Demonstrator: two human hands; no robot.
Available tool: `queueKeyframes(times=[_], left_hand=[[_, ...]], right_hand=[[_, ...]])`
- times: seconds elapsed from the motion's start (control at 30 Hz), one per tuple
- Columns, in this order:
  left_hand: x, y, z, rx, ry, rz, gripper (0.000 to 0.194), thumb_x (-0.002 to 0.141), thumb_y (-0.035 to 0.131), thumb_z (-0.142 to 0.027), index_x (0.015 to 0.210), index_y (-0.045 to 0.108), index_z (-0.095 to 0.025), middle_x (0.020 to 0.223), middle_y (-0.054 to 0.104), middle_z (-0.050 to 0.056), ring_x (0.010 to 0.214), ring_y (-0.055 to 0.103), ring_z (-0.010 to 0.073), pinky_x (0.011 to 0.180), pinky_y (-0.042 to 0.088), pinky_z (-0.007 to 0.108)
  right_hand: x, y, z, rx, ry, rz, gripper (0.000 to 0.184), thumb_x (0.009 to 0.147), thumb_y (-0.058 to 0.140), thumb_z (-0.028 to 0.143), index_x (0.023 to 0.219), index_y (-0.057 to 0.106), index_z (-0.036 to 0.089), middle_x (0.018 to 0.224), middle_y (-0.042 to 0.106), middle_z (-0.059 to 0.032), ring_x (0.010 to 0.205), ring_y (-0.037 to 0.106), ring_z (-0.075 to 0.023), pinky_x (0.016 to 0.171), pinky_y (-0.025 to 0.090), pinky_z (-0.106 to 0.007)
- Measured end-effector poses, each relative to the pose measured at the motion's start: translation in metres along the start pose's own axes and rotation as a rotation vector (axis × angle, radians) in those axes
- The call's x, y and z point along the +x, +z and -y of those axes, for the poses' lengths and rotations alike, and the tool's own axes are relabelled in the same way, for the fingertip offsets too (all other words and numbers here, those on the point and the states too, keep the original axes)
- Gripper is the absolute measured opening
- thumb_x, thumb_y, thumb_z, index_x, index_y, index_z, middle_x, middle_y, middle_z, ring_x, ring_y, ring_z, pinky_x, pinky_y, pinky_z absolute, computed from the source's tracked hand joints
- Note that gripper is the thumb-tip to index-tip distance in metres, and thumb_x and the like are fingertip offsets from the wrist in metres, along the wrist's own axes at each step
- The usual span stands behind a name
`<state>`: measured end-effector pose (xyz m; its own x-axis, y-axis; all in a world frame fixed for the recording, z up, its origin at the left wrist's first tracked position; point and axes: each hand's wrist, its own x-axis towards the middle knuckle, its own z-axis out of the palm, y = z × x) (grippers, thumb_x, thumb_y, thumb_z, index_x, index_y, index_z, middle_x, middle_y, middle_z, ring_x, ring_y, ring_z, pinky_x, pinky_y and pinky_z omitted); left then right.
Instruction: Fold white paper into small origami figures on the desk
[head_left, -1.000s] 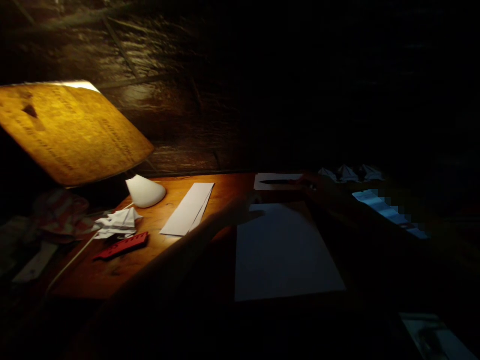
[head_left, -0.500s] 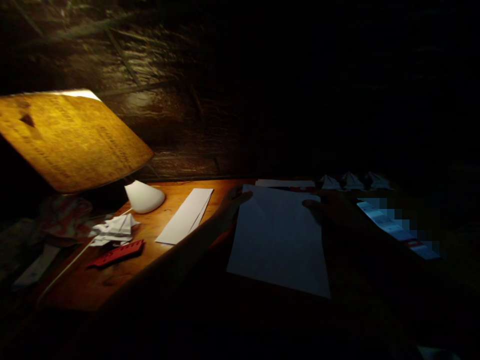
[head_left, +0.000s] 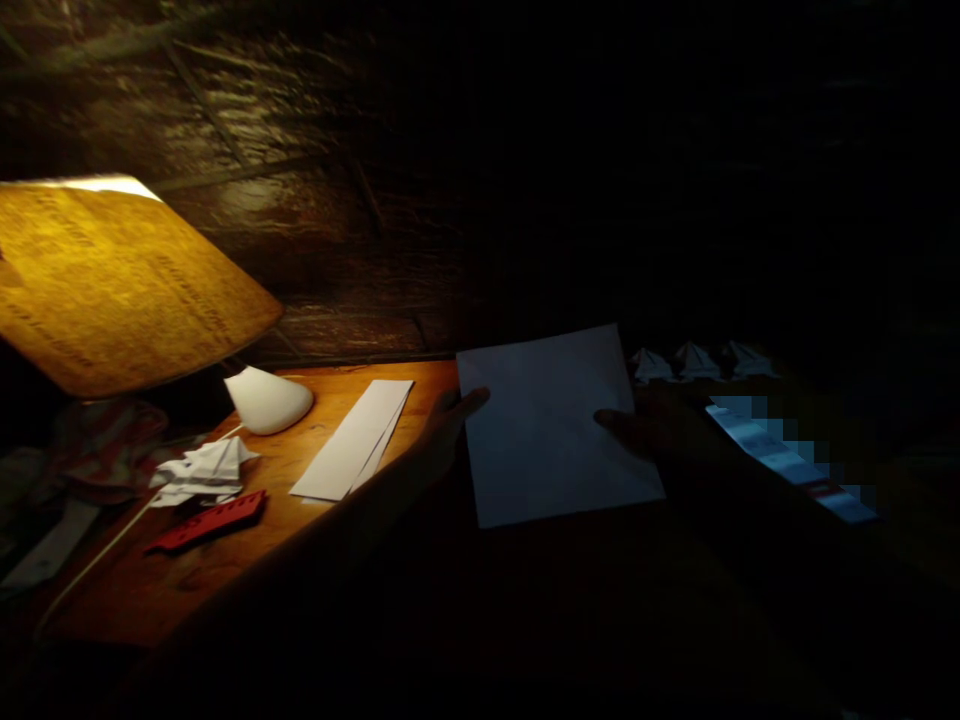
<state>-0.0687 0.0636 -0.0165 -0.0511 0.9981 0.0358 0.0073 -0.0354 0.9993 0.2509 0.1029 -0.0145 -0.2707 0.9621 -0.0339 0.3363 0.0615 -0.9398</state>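
Observation:
A plain sheet of paper [head_left: 551, 450], dim in the shadow, is held up in front of me by both hands. My left hand [head_left: 456, 415] grips its left edge, thumb on the near face and fingers hidden behind. On the opposite edge, my right hand [head_left: 637, 425] pinches it the same way, its thumb lying over the paper. The sheet's top edge stands above the back of the table. Left of my left hand lies a folded strip of white paper [head_left: 356, 435] in the lamplight.
A lamp with a yellow shade [head_left: 127, 285] and white base [head_left: 266, 400] stands at left. Near it lie folded paper [head_left: 206, 470], a red serrated object [head_left: 210, 520] and a cord [head_left: 105, 560]. Folded paper pieces [head_left: 694, 362] line the back right, near a bluish strip [head_left: 780, 450]. Darkness covers the right.
The sheet lay on the table with my left hand at its top; both hands then took it by the sides and lifted it, tilting it upward. A knife seen earlier behind it is now hidden.

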Motion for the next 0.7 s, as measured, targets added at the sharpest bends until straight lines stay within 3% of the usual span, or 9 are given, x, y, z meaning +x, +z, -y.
queueKeyframes(times=[0.1,0.3,0.37,0.5,0.63,0.7], left_hand=[[-0.001,0.001,0.001,0.002,-0.013,0.007,0.048,0.078,0.082,-0.057,0.099,0.073,-0.015,0.098,0.080,0.013,0.088,0.077,0.0301,0.078,0.062,0.043],[-0.006,0.002,-0.003,0.028,-0.029,0.025,0.036,0.074,0.088,-0.045,0.087,0.075,-0.014,0.088,0.079,0.011,0.081,0.075,0.0276,0.071,0.061,0.039],[-0.006,0.001,-0.004,0.012,-0.020,0.015,0.039,0.072,0.089,-0.049,0.085,0.075,-0.014,0.085,0.079,0.010,0.078,0.075,0.0264,0.070,0.060,0.038],[-0.002,-0.002,-0.006,-0.038,-0.003,-0.008,0.057,0.063,0.087,-0.067,0.080,0.074,-0.014,0.079,0.076,0.008,0.071,0.073,0.0224,0.069,0.060,0.035],[0.002,-0.003,-0.002,-0.014,-0.023,-0.005,0.052,0.064,0.090,-0.062,0.072,0.073,-0.014,0.071,0.073,0.006,0.066,0.070,0.0186,0.064,0.056,0.029],[0.002,-0.003,0.000,0.011,-0.034,-0.003,0.044,0.068,0.090,-0.055,0.072,0.075,-0.014,0.071,0.074,0.006,0.065,0.070,0.0173,0.063,0.055,0.027]], right_hand=[[0.000,0.003,0.002,0.055,0.162,-0.006,0.043,0.075,0.084,0.062,0.089,0.081,0.021,0.083,0.081,-0.0112,0.062,0.075,-0.0264,0.049,0.058,-0.036],[-0.004,0.009,0.007,0.160,0.150,-0.063,0.042,0.076,0.084,0.059,0.089,0.079,0.019,0.079,0.078,-0.0087,0.059,0.070,-0.0213,0.049,0.052,-0.033],[-0.005,0.006,0.008,0.186,0.138,-0.076,0.038,0.075,0.085,0.056,0.083,0.077,0.019,0.073,0.075,-0.0063,0.055,0.066,-0.0185,0.046,0.048,-0.031],[-0.004,-0.002,0.010,0.363,0.095,0.019,0.036,0.075,0.085,0.057,0.078,0.074,0.022,0.069,0.073,-0.0044,0.057,0.066,-0.0191,0.049,0.049,-0.031],[0.000,-0.004,0.014,0.201,0.114,-0.078,0.047,0.067,0.088,0.061,0.062,0.065,0.020,0.055,0.062,-0.0015,0.044,0.052,-0.0130,0.040,0.035,-0.027],[0.000,-0.003,0.016,0.167,0.106,-0.108,0.049,0.065,0.089,0.061,0.060,0.063,0.019,0.056,0.063,-0.0020,0.044,0.050,-0.0115,0.041,0.034,-0.026]])
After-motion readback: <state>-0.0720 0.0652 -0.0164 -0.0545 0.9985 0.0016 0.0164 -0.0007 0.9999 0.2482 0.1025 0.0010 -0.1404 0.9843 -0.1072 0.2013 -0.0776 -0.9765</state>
